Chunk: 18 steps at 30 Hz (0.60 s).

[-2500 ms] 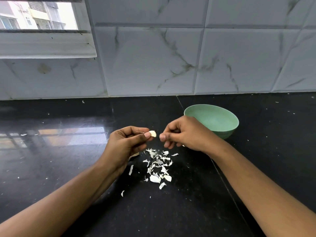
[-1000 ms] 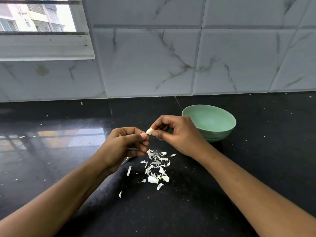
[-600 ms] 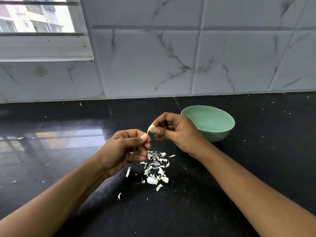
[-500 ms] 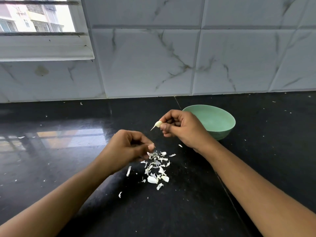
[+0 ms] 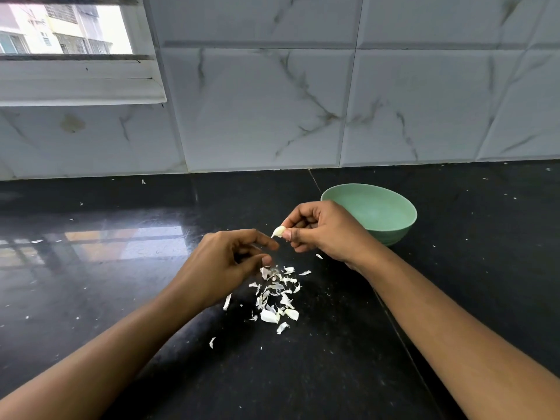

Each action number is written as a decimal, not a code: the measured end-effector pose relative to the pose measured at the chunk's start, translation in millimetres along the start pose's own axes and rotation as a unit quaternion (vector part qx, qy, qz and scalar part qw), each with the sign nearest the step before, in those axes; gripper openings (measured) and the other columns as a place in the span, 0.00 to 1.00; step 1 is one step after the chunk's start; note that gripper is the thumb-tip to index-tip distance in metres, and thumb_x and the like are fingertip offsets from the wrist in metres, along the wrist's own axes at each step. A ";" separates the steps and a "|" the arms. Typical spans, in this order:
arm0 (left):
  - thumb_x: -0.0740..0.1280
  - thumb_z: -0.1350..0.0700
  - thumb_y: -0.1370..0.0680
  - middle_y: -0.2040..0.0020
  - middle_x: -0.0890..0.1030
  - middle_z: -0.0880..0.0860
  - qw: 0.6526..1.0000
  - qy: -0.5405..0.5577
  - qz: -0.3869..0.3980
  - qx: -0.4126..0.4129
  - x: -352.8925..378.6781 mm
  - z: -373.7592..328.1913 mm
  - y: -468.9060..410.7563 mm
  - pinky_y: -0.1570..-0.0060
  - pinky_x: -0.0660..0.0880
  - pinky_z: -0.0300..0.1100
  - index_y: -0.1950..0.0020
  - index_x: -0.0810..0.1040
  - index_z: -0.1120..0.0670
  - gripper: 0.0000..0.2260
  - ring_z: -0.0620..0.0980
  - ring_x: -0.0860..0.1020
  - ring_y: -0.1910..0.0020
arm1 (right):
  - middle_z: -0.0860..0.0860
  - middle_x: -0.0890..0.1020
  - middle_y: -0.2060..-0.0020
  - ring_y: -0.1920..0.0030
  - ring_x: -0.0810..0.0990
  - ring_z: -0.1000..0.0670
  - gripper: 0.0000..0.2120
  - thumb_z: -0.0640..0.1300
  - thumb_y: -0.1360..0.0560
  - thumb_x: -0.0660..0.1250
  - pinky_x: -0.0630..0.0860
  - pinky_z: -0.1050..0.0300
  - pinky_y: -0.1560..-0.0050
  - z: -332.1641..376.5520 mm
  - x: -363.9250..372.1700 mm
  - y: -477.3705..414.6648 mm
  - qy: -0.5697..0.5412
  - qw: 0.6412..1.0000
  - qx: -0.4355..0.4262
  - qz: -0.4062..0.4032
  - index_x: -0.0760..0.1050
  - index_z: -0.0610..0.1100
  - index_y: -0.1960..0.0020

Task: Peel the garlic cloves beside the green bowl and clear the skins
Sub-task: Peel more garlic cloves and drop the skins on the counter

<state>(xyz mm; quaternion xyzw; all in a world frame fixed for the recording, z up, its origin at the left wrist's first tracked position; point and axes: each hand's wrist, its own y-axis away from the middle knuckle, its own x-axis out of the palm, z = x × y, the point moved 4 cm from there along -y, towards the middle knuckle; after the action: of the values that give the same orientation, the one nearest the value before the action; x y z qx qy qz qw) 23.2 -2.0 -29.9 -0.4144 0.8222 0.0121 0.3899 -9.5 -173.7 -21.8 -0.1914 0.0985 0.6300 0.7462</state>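
Head view showed the right hand pinching a pale garlic clove between thumb and fingertips, its grip closed on the clove above the black tabletop. The left hand, at the clove's 8 o'clock, kept a loose grip, fingers half curled and apparently holding nothing. A scatter of garlic skins lay on the tabletop at the clove's 6 o'clock. The green bowl stood at its 3 o'clock, partly behind the right hand.

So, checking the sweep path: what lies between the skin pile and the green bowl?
In the head view, the right hand, pinching a garlic clove, is there; one stray skin flake lies on the counter beside it.
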 end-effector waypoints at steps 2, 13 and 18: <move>0.74 0.52 0.29 0.64 0.84 0.42 0.999 0.010 -0.039 0.006 -3.7 0.0 0.3 0.63 0.78 0.35 0.53 0.82 0.45 0.07 0.40 0.81 0.69 | 0.47 0.81 0.67 0.64 0.80 0.51 0.03 0.36 0.29 0.72 0.81 0.57 0.59 1.1 -0.2 0.9 -0.009 1.000 0.006 0.008 0.80 0.41 0.57; 0.68 0.47 0.26 0.69 0.82 0.51 0.996 -0.005 -0.088 -0.015 -3.9 8.3 -3.2 0.67 0.79 0.49 0.59 0.83 0.45 0.05 0.49 0.81 0.69 | 0.39 0.84 0.60 0.63 0.82 0.48 0.04 0.38 0.29 0.73 0.81 0.51 0.57 9.3 16.6 8.3 -0.027 0.999 -0.022 0.021 0.80 0.38 0.55; 0.66 0.49 0.23 0.72 0.77 0.55 0.996 0.064 -0.052 -0.040 0.8 10.0 -3.2 0.71 0.70 0.42 0.63 0.76 0.51 0.10 0.47 0.74 0.75 | 0.50 0.83 0.67 0.65 0.83 0.52 0.02 0.40 0.28 0.73 0.82 0.49 0.56 14.3 18.2 9.1 0.094 0.989 -0.110 -0.008 0.80 0.44 0.57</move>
<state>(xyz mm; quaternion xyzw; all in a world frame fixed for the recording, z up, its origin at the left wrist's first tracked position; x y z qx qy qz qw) 31.5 -1.2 -36.4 -0.4714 0.8220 -0.0020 0.3193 -16.3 -150.2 -17.3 -0.3315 0.0967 0.6104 0.7128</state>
